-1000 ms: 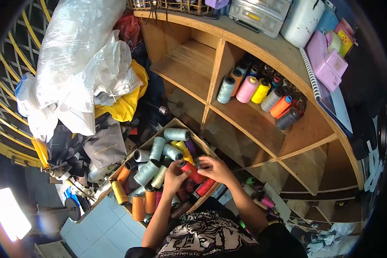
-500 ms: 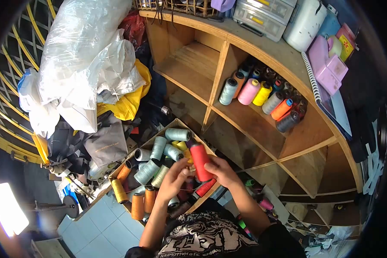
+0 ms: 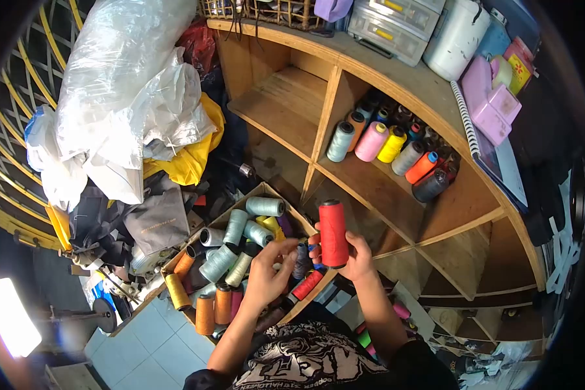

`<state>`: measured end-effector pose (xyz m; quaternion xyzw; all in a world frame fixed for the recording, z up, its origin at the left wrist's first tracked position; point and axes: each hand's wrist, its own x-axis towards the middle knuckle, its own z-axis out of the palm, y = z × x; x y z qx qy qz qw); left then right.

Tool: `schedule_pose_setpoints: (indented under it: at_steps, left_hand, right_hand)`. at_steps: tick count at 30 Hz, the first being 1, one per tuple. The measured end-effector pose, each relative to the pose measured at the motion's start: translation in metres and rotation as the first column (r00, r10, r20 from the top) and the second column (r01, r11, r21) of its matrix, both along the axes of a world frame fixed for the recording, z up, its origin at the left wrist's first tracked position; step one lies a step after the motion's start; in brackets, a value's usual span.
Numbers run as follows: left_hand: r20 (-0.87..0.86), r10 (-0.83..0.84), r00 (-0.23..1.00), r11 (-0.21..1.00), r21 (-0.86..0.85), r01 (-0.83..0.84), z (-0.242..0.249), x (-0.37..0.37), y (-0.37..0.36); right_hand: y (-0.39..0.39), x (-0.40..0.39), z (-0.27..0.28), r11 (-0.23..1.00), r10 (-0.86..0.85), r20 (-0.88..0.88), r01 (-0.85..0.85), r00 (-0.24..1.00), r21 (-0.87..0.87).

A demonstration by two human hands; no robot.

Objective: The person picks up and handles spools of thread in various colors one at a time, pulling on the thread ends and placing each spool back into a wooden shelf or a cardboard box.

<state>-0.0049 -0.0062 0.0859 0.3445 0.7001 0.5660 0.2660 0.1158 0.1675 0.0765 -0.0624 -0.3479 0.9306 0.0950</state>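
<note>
My right hand grips a red spool of thread, held upright above the right edge of a cardboard box. To its left, my left hand hovers over the box with fingers loosely bent and apart, and I see nothing in it. The box is full of thread spools. Pale blue spools lie in its middle, orange spools stand at the near left corner, and another red spool lies below my hands. Part of the contents is hidden behind my left hand and forearm.
A wooden shelf unit curves across the right, with several thread spools in one compartment. Plastic bags and dark cloth are piled at left. A bright lamp stands at lower left. Clear drawers sit on top.
The red spool has moved right, away from the box's middle, and now stands upright in my right hand. My left hand has come away from it.
</note>
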Motion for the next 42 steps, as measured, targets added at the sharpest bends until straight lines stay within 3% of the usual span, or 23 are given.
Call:
schedule_pose_setpoints:
  at_steps: [3, 4, 5, 6, 7, 9, 11, 12, 14, 15, 17, 21, 31, 34, 36, 40, 42]
  left_hand:
    - [0.114, 0.058, 0.992, 0.984, 0.159, -0.075, 0.008, 0.004, 0.019]
    - [-0.03, 0.081, 0.996, 0.989, 0.123, -0.076, 0.025, 0.005, 0.022]
    - [-0.032, 0.079, 0.996, 0.989, 0.124, -0.075, 0.032, 0.008, 0.025]
    - [-0.15, 0.09, 0.985, 0.987, 0.149, -0.068, 0.037, 0.011, 0.028]
    - [-0.265, 0.102, 0.959, 0.983, 0.173, -0.057, 0.039, 0.012, 0.03]
    - [-0.271, 0.087, 0.959, 0.989, 0.138, -0.051, 0.025, 0.014, 0.031]
    - [-0.01, 0.081, 0.997, 0.98, 0.182, -0.078, 0.018, 0.017, 0.031]
    - [-0.01, 0.08, 0.997, 0.981, 0.181, -0.077, 0.015, 0.019, 0.031]
    - [0.21, 0.183, 0.96, 0.955, 0.193, -0.225, 0.011, 0.021, 0.032]
    - [0.211, 0.183, 0.96, 0.955, 0.193, -0.224, 0.011, 0.021, 0.031]
    - [0.443, 0.15, 0.884, 0.942, 0.206, -0.264, 0.013, 0.019, 0.028]
    - [0.326, 0.191, 0.926, 0.958, 0.144, -0.249, 0.016, 0.017, 0.026]
    - [0.338, 0.107, 0.935, 0.941, 0.268, -0.205, 0.018, 0.014, 0.014]
    - [0.318, 0.042, 0.947, 0.954, 0.27, -0.133, 0.021, 0.01, 0.007]
    - [0.373, -0.112, 0.921, 0.989, 0.129, 0.068, 0.026, 0.006, 0.002]
    - [0.498, -0.241, 0.833, 0.964, 0.221, 0.147, 0.012, 0.006, 0.002]
    - [0.531, -0.228, 0.816, 0.974, 0.137, 0.182, 0.015, 0.003, 0.001]
  right_hand:
    - [-0.008, -0.004, 0.002, 0.998, -0.024, -0.014, 0.023, 1.0, -0.063]
    - [-0.01, -0.004, 0.002, 0.997, -0.077, 0.01, 0.077, 0.997, 0.008]
    - [-0.011, -0.006, 0.002, 0.988, -0.135, 0.03, 0.132, 0.99, 0.081]
    - [-0.015, -0.007, 0.013, 0.971, -0.196, 0.062, 0.184, 0.979, 0.155]
    - [-0.017, -0.008, 0.014, 0.969, -0.2, 0.06, 0.189, 0.978, 0.156]
    - [-0.017, -0.009, 0.014, 0.931, -0.293, 0.028, 0.278, 0.956, 0.236]
    - [-0.016, -0.008, 0.013, 0.931, -0.281, 0.007, 0.271, 0.96, 0.246]
    - [-0.016, -0.006, 0.012, 0.931, -0.265, -0.012, 0.259, 0.964, 0.257]
    - [-0.014, -0.005, 0.004, 0.917, -0.263, 0.008, 0.248, 0.965, 0.312]
    - [-0.013, -0.005, 0.002, 0.9, -0.263, 0.028, 0.235, 0.964, 0.368]
    - [-0.014, -0.004, 0.007, 0.891, -0.257, 0.023, 0.228, 0.966, 0.392]
    - [-0.017, -0.006, 0.007, 0.886, -0.256, 0.035, 0.22, 0.966, 0.409]
    - [-0.013, -0.007, 0.005, 0.915, -0.31, 0.039, 0.287, 0.95, 0.284]
    - [-0.011, -0.007, 0.005, 0.907, -0.303, 0.017, 0.283, 0.953, 0.311]
    - [-0.01, -0.007, 0.004, 0.919, -0.295, 0.02, 0.278, 0.955, 0.278]
    - [-0.005, -0.007, 0.013, 0.921, -0.297, 0.033, 0.277, 0.954, 0.273]
    - [-0.002, -0.007, 0.014, 0.806, -0.411, 0.005, 0.362, 0.911, 0.468]
